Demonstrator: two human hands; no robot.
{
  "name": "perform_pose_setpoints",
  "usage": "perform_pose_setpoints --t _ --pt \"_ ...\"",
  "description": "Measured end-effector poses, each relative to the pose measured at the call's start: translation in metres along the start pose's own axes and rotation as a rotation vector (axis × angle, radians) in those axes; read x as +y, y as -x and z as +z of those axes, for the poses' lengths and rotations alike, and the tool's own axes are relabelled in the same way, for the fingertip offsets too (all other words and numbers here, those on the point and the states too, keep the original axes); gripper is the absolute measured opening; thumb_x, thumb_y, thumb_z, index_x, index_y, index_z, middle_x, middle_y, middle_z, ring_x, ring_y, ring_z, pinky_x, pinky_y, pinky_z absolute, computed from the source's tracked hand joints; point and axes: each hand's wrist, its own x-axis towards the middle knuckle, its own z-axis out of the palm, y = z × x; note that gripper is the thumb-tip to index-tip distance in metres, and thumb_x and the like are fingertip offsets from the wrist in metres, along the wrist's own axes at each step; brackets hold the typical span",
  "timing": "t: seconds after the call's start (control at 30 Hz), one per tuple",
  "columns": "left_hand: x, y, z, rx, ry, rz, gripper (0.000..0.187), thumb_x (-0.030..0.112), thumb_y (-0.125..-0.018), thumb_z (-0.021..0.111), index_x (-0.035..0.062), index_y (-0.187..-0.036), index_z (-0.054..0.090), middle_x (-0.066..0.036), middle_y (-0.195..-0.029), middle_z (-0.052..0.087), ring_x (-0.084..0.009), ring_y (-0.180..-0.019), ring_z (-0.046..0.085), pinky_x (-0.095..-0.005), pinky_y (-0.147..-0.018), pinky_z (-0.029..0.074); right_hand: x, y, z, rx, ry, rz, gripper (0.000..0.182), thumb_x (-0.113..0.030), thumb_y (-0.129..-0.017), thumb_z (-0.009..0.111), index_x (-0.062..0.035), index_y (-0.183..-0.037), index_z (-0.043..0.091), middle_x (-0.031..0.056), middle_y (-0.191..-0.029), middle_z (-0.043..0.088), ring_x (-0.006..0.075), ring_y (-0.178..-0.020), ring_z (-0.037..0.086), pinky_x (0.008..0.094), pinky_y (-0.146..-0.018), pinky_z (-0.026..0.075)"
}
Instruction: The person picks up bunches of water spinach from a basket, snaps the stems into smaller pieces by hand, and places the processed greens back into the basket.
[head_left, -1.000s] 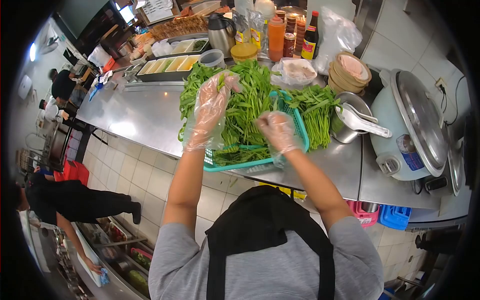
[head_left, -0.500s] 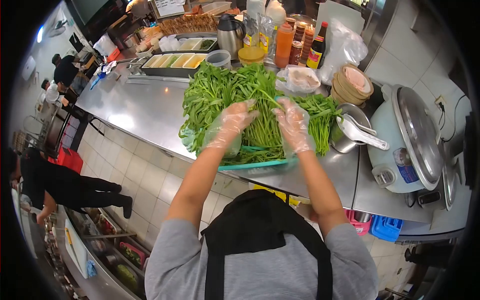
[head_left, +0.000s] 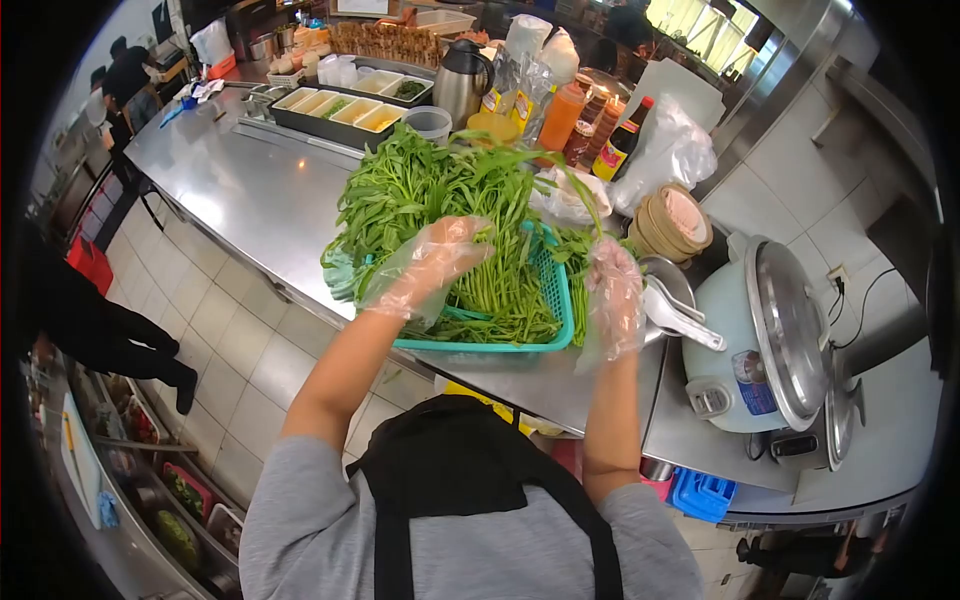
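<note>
A big heap of leafy greens [head_left: 420, 185] fills a teal basket [head_left: 562, 285] on the steel counter. My left hand [head_left: 440, 262], in a clear plastic glove, has its fingers curled over the stems on the basket's left side; what they hold is hidden. In another clear glove, my right hand [head_left: 614, 285] is closed on a green stalk just right of the basket. The stalk arches back over the heap. More greens lie behind and beside my right hand.
A steel pot [head_left: 668, 285] with a white ladle [head_left: 685, 318] and a large cooker [head_left: 750, 340] stand to the right. Behind are stacked bowls [head_left: 672, 225], bottles [head_left: 615, 145], a thermos [head_left: 460, 85] and a condiment tray [head_left: 350, 115]. A person [head_left: 100, 310] stands at the left.
My right hand has moved right, out past the basket's edge, drawing a stalk with it. The basket's right side now shows. The whole view has shifted and tilted.
</note>
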Motion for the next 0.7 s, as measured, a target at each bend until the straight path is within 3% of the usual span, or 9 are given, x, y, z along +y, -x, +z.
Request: perform_pose_setpoints --t 0.07,0.13,0.23,0.27,0.3,0.37,0.67,0.7 --pt "0.016 0.002 -0.007 -0.020 -0.123 -0.038 0.042 0.038 -0.083 0.066 0.0122 -0.117 0.065 -0.017 -0.093 0.070 -0.0359 -0.087 0.066 -0.0428 -0.081 0.052 0.006 0.001 0.000 -0.030 -0.105 0.069 0.027 -0.011 -0.094 0.059 -0.0013 -0.119 0.058 -0.0003 -0.079 0.053 0.0070 -0.063 0.044 0.0207 -0.055 0.037" --pt "0.037 0.013 -0.018 0.207 -0.116 0.134 0.036 0.037 -0.086 0.066 0.0112 -0.110 0.066 -0.016 -0.082 0.068 -0.0360 -0.075 0.066 -0.0428 -0.070 0.054 0.013 0.005 0.006 -0.090 -0.301 0.148 0.029 -0.007 -0.093 0.057 -0.0006 -0.122 0.056 0.0018 -0.084 0.053 0.0091 -0.065 0.046 0.0213 -0.056 0.037" --pt "0.059 0.010 -0.025 0.260 -0.101 0.078 0.033 0.034 -0.088 0.066 0.0112 -0.112 0.065 -0.016 -0.085 0.069 -0.0344 -0.074 0.066 -0.0428 -0.067 0.053 0.018 0.009 0.019 -0.112 -0.314 0.243 0.032 -0.006 -0.093 0.056 -0.0001 -0.124 0.054 0.0020 -0.084 0.053 0.0098 -0.067 0.046 0.0225 -0.058 0.038" --pt "0.058 0.009 -0.022 0.429 0.092 0.272 0.032 0.029 -0.089 0.066 0.0124 -0.116 0.063 -0.015 -0.085 0.069 -0.0332 -0.071 0.066 -0.0424 -0.064 0.053 0.020 0.011 0.023 -0.115 -0.318 0.246 0.032 -0.006 -0.093 0.056 -0.0001 -0.124 0.054 0.0020 -0.084 0.053 0.0098 -0.067 0.046 0.0225 -0.058 0.038" --pt "0.058 0.007 -0.020 0.429 0.086 0.270 0.032 0.029 -0.089 0.066 0.0124 -0.116 0.063 -0.015 -0.085 0.069 -0.0332 -0.071 0.066 -0.0424 -0.064 0.053 0.022 0.013 0.028 -0.110 -0.312 0.250 0.030 -0.006 -0.093 0.057 0.0001 -0.122 0.056 0.0019 -0.083 0.054 0.0090 -0.065 0.046 0.0221 -0.056 0.037" --pt "0.064 0.003 -0.020 0.454 -0.237 0.277 0.032 0.026 -0.088 0.066 0.0128 -0.117 0.063 -0.013 -0.090 0.070 -0.0317 -0.072 0.067 -0.0405 -0.064 0.054 0.028 0.016 0.034 -0.107 -0.311 0.254 0.028 -0.006 -0.092 0.059 0.0004 -0.119 0.059 0.0019 -0.081 0.055 0.0082 -0.063 0.047 0.0218 -0.054 0.037" --pt "0.048 -0.007 -0.001 0.461 -0.257 0.369 0.040 0.020 -0.083 0.069 0.0143 -0.122 0.062 -0.012 -0.081 0.068 -0.0305 -0.067 0.066 -0.0401 -0.058 0.053 0.032 0.029 0.041 -0.119 -0.318 0.239 0.028 -0.013 -0.092 0.062 -0.0027 -0.119 0.062 0.0014 -0.082 0.058 0.0059 -0.064 0.047 0.0201 -0.058 0.037" --pt "0.055 -0.005 -0.003 0.470 -0.252 0.334 0.037 0.018 -0.083 0.067 0.0150 -0.120 0.064 -0.011 -0.078 0.067 -0.0298 -0.065 0.066 -0.0399 -0.055 0.052 0.034 0.026 0.041 -0.080 -0.145 0.217 0.026 -0.014 -0.093 0.062 -0.0019 -0.116 0.064 0.0024 -0.082 0.060 0.0071 -0.067 0.050 0.0216 -0.062 0.040"
